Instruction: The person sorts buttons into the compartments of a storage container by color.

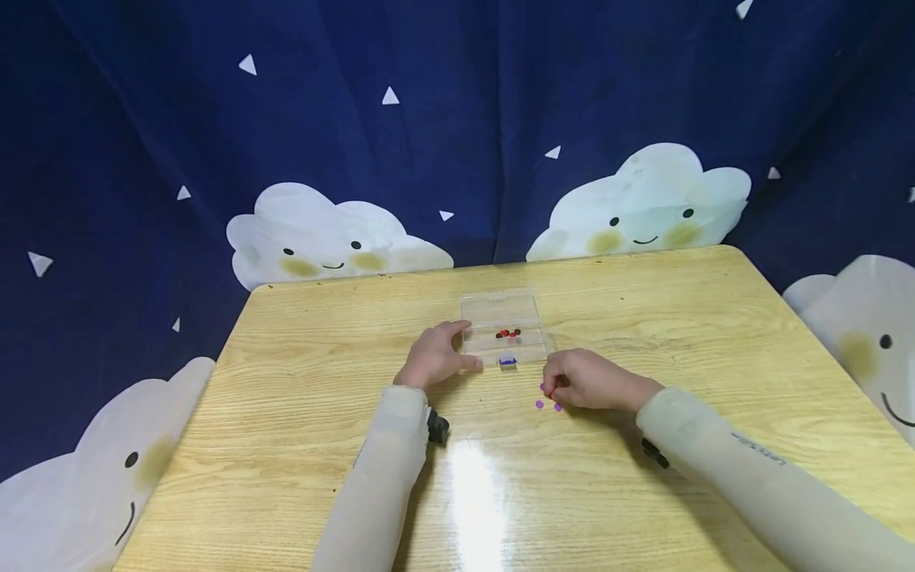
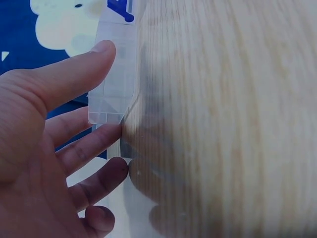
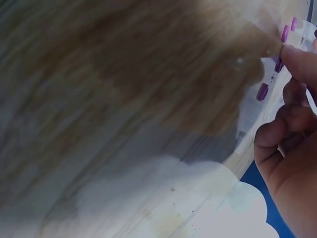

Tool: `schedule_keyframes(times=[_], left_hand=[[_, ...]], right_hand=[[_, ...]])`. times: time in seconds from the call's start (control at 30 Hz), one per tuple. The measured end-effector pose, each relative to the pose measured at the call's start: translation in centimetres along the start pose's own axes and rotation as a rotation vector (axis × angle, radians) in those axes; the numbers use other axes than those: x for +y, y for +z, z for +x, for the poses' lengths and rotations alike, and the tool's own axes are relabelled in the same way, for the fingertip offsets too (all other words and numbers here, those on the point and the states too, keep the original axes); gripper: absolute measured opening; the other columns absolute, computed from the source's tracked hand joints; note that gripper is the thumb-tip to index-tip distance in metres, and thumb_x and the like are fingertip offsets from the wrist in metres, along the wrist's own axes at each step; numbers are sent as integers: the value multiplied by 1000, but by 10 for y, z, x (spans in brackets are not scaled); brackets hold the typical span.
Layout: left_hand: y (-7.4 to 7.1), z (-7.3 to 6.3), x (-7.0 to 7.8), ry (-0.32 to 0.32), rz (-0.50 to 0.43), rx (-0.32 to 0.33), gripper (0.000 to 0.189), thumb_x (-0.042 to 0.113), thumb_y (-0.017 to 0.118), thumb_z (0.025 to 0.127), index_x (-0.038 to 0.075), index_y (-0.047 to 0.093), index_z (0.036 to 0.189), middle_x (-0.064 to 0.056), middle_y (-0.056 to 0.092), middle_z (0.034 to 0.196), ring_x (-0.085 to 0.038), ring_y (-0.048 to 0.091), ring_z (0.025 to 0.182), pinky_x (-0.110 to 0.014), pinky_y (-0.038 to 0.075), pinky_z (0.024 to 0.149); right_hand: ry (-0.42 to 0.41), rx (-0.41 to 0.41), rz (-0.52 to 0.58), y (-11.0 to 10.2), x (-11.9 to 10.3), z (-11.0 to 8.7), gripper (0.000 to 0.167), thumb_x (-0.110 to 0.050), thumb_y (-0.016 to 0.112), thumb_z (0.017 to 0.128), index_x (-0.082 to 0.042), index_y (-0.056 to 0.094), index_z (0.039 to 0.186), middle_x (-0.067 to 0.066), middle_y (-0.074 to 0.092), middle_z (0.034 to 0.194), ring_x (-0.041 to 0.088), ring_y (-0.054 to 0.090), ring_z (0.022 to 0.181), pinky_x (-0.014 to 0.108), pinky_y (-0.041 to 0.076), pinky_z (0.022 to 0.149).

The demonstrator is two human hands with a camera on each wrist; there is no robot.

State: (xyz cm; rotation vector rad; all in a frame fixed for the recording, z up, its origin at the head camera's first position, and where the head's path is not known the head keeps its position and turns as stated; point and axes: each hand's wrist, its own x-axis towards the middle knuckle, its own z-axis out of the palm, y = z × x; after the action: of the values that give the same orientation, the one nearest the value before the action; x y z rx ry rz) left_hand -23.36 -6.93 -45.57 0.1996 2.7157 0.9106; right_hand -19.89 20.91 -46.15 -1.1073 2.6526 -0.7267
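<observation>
A clear plastic box lies on the table with its lid laid back, holding several small red and black pieces and bearing a blue latch mark in front. My left hand holds the box's left end, thumb at the front face and fingers around the end. To the right of the box, my right hand points down with thumb and index finger pinched at a small red disc. Small purple discs lie around those fingertips; in the right wrist view purple discs stand out beside the thumb.
The wooden table has a bright glare patch in its front middle. Behind it hangs a dark blue curtain printed with white clouds and triangles. Black wrist cameras sit on both sleeved wrists.
</observation>
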Motion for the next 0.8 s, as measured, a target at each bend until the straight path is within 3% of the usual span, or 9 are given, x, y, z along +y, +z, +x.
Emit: schedule_keyframes(times=[0.4, 0.8], left_hand=[[-1, -1, 0, -6, 1, 2, 79, 38, 82, 80, 27, 46, 149, -3, 51, 151, -32, 42, 144, -51, 39, 115], [-2, 0, -1, -7, 3, -8, 80, 39, 82, 80, 27, 45, 150, -2, 51, 151, -31, 40, 145, -51, 37, 117]], right_hand=[[-8, -14, 6, -2, 1, -1, 16, 0, 73, 81, -16, 77, 81, -7, 67, 81, -2, 56, 73, 19, 52, 69], [12, 8, 118, 4, 10, -2, 17, -1, 71, 85, -16, 78, 82, -7, 66, 81, -1, 51, 72, 18, 49, 64]])
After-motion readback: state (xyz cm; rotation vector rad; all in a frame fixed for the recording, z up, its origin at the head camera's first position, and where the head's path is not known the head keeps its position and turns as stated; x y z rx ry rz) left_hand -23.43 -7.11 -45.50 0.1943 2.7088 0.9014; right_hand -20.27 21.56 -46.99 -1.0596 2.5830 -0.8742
